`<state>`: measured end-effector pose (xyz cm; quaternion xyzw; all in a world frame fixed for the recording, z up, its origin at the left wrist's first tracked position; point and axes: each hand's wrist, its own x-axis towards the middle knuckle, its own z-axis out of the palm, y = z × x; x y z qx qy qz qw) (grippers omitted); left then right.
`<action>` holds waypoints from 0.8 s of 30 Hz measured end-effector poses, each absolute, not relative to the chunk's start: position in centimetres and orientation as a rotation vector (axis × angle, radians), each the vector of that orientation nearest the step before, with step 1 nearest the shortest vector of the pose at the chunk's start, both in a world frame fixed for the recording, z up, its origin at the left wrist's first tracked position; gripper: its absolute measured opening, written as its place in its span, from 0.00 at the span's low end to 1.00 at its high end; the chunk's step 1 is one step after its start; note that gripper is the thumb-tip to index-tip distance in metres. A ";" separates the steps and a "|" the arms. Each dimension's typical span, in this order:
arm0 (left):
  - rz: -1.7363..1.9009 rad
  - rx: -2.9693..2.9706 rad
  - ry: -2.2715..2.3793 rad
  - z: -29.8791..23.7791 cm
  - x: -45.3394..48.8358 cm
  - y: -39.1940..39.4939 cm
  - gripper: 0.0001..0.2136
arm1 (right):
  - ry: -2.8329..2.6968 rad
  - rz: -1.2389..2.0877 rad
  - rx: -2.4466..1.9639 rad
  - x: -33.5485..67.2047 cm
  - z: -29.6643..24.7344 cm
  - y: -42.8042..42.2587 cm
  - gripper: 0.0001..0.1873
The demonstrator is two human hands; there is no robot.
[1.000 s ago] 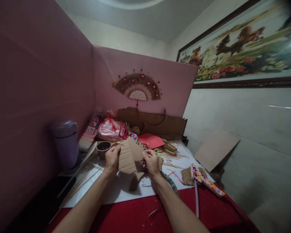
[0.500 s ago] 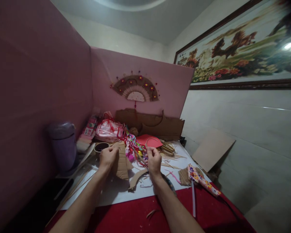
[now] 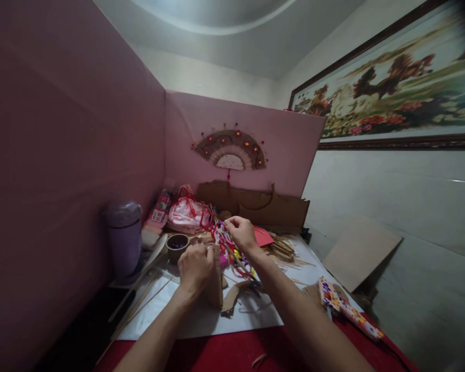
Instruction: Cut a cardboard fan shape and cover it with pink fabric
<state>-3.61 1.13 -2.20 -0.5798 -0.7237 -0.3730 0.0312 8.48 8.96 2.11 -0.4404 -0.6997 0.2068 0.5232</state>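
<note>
My left hand (image 3: 197, 264) is closed on the upper edge of a piece of brown cardboard (image 3: 217, 284), which stands nearly edge-on to me above the white sheet. Above and to the right, my right hand (image 3: 241, 233) has thumb and fingers pinched together; what they hold, if anything, is too small to make out. Behind the right hand lies a tangle of coloured cords (image 3: 220, 235). A curved cardboard strip (image 3: 234, 298) rests below it. Left of the cardboard sits a small brown cup (image 3: 177, 249) with dark contents.
A lilac lidded container (image 3: 124, 240) stands at left, near a pink bag (image 3: 188, 214). Scissors (image 3: 282, 250) lie by red paper (image 3: 262, 236). A floral glue gun (image 3: 346, 307) with a cord rests at right. A decorated fan (image 3: 232, 150) hangs on the pink back panel (image 3: 294, 139).
My view has shifted, so the scene sits further right and lower. My right hand has moved up and left, nearer the left hand. The cardboard has turned more edge-on.
</note>
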 end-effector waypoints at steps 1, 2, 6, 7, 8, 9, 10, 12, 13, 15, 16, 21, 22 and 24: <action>-1.205 -1.782 -2.254 -2.2 -3.4 1.1 0.15 | -1.728 0.473 -1.070 8.1 2.1 9.5 0.12; -1.321 -1.803 -2.263 -2.3 -3.3 1.2 0.16 | -1.761 0.458 -1.081 7.8 2.2 10.1 0.10; -1.776 -1.936 -2.168 -3.9 -3.1 2.6 0.18 | -1.798 0.430 -1.103 7.3 2.4 11.9 0.07; -1.802 -1.936 -2.167 -4.4 -3.2 3.0 0.18 | -1.807 0.429 -1.109 7.4 2.5 12.2 0.07; -1.812 -1.930 -2.173 -4.8 -3.3 3.4 0.17 | -1.816 0.431 -1.114 7.4 2.6 12.6 0.08; -1.823 -1.919 -2.178 -5.3 -3.3 3.6 0.16 | -1.825 0.435 -1.117 7.5 2.8 13.0 0.08; -1.834 -1.905 -2.181 -5.6 -3.4 3.7 0.13 | -1.835 0.444 -1.117 7.5 2.9 13.4 0.08; -1.852 -1.887 -2.164 -5.9 -3.5 3.6 0.06 | -1.861 0.469 -1.104 7.3 3.4 14.4 0.08; -1.834 -1.882 -2.133 -6.0 -3.4 3.4 0.05 | -1.878 0.486 -1.091 7.0 3.7 14.9 0.08; -1.716 -1.886 -2.039 -6.0 -3.2 2.9 0.09 | -1.912 0.525 -1.051 5.9 4.3 16.1 0.09; -1.621 -1.874 -1.997 -6.0 -3.0 2.6 0.11 | -1.922 0.544 -1.030 5.2 4.7 16.9 0.09; -1.271 -1.861 -2.012 -6.8 -1.9 1.8 0.12 | -1.888 0.639 -0.988 0.3 6.7 21.3 0.11; -1.232 -1.873 -2.022 -7.1 -1.8 1.8 0.12 | -1.876 0.661 -0.989 -0.7 7.0 22.2 0.14; -1.146 -1.903 -2.032 -7.5 -1.8 2.0 0.12 | -1.853 0.707 -0.990 -2.7 7.5 24.0 0.19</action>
